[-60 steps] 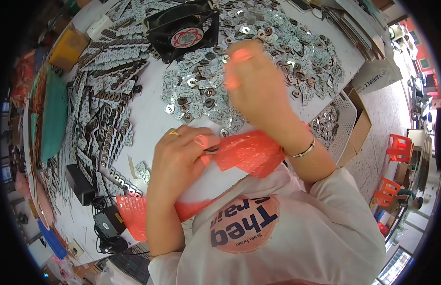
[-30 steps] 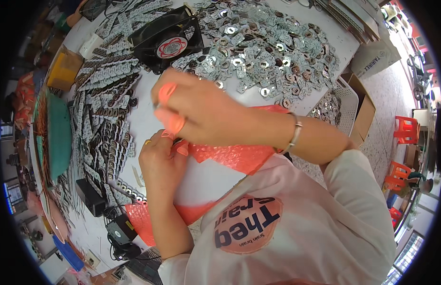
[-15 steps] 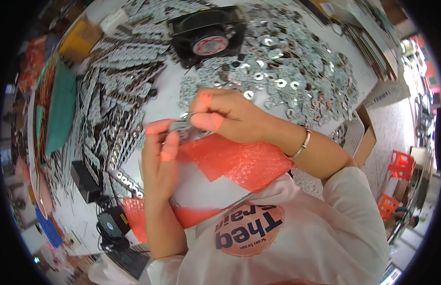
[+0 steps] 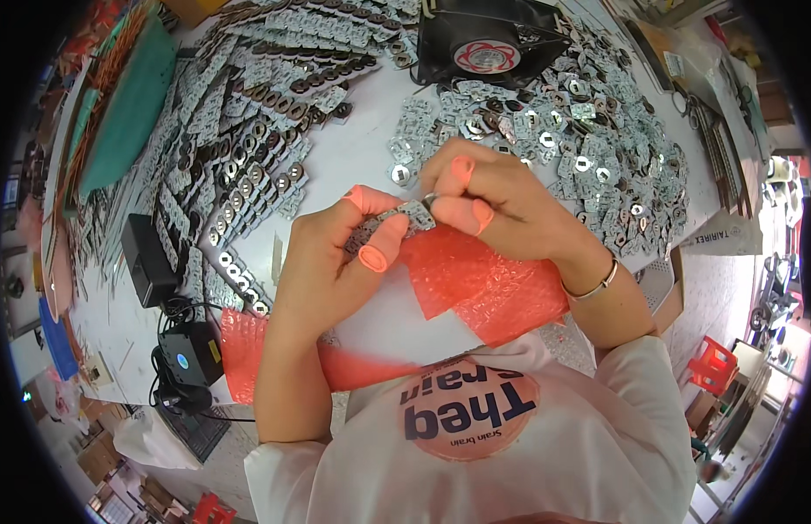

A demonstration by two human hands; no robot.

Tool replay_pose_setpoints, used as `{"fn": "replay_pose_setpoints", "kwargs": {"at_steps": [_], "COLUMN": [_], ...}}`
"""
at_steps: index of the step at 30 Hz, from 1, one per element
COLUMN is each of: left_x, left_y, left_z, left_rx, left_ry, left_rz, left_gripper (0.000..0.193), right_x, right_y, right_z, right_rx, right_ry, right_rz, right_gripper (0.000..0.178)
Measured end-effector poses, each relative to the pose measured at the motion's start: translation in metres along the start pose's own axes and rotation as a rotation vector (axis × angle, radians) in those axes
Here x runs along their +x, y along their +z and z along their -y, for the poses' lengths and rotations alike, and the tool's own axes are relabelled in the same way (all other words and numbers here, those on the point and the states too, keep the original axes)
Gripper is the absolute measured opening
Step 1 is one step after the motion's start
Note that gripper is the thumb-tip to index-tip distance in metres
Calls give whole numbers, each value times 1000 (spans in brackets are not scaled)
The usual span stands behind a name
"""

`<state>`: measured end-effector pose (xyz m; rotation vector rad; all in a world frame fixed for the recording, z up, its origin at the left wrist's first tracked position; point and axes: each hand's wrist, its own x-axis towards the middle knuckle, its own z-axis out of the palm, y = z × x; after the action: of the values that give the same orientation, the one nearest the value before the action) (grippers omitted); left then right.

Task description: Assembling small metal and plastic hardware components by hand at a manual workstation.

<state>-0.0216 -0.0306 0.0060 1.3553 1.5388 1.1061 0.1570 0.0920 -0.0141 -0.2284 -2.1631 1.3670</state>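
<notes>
My left hand [image 4: 314, 262] is closed on a short strip of small metal plates [image 4: 416, 215], pinched between thumb and index finger, its end pointing toward my other hand. At that end my right hand [image 4: 506, 205] is also closed, its thumb and bent index finger pressed together at a small part too hidden to name. Both hands wear orange finger cots on thumb and index finger. Under the hands lies red bubble wrap [image 4: 510, 301] on the white table [image 4: 357, 144].
A black fan [image 4: 440, 44] stands at the back. Loose metal pieces with round discs [image 4: 597, 153] heap up at right. Rows of similar strips [image 4: 274, 105] cover the left, near a green tray [image 4: 130, 113]. A black box [image 4: 150, 262] and a power adapter [image 4: 192, 354] with cables lie left.
The view has shifted, so the table's things sit elsewhere in the picture. My hands stay close together at the strip, and my left hand now shows more of its thumb side.
</notes>
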Motion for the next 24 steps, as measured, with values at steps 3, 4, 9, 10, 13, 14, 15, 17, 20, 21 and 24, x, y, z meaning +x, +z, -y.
{"fn": "replay_pose_setpoints", "kwargs": {"at_steps": [3,4,9,10,13,14,15,17,20,21,24], "left_x": [0,0,-2,-1,-1,-1,-1,-2,-3,-1,4], "left_y": [-1,-2,-1,-1,-1,1,2,0,3,5,14], "left_z": [1,-1,1,0,-2,2,4,1,0,0,-5], "left_rx": [10,8,133,132,145,54,-37,-268,-545,-385,-79], "left_ry": [-6,-9,90,84,39,66,94,41,-23,38,200], "left_rz": [9,3,40,36,33,51,68,162,240,122,-88], "left_gripper": [12,12,14,14,14,13,13,13,12,11,12], "right_x": [-1,-1,-1,-1,-2,-5,-6,-8,-8,-6,-4], "right_y": [-5,-4,-2,-3,-2,-2,-1,1,3,3,3], "right_z": [5,5,7,10,15,14,14,27,30,29,23], "right_rx": [-2,0,-87,-83,-192,-179,-165,213,674,757,234], "right_ry": [17,17,63,64,87,101,115,346,580,586,426], "right_rz": [-24,-18,117,122,118,106,93,64,-38,-108,-211], "right_gripper": [17,17,15,15,13,13,14,15,17,18,26]}}
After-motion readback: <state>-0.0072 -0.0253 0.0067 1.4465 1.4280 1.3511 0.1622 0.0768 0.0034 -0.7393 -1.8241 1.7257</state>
